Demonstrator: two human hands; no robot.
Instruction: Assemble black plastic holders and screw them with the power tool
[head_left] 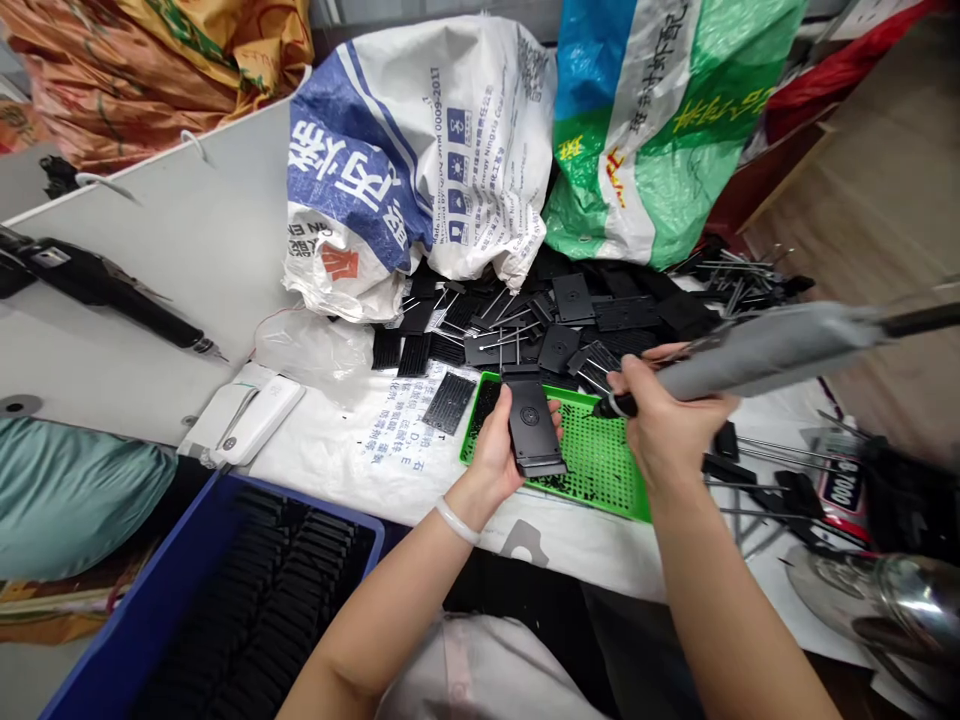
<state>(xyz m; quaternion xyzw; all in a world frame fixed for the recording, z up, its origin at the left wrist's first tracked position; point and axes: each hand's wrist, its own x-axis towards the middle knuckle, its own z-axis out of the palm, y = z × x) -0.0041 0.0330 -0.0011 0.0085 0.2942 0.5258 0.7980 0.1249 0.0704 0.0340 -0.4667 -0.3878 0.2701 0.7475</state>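
My left hand [497, 450] is closed around a flat black plastic part [531, 420] with a round mark in its middle, held upright over the green perforated tray [600, 465]. My right hand [660, 410] grips a grey powered screwdriver [765, 350] that runs off to the right; its dark tip [611, 406] points left, a short way from the black part. A white bangle is on my left wrist.
A heap of black plastic parts and metal rods [570, 310] lies behind the tray, with printed sacks [420, 160] beyond. A blue bin of stacked black parts [247, 600] stands at lower left. White power banks [244, 420], another black tool [97, 285], a shiny metal vessel [892, 600].
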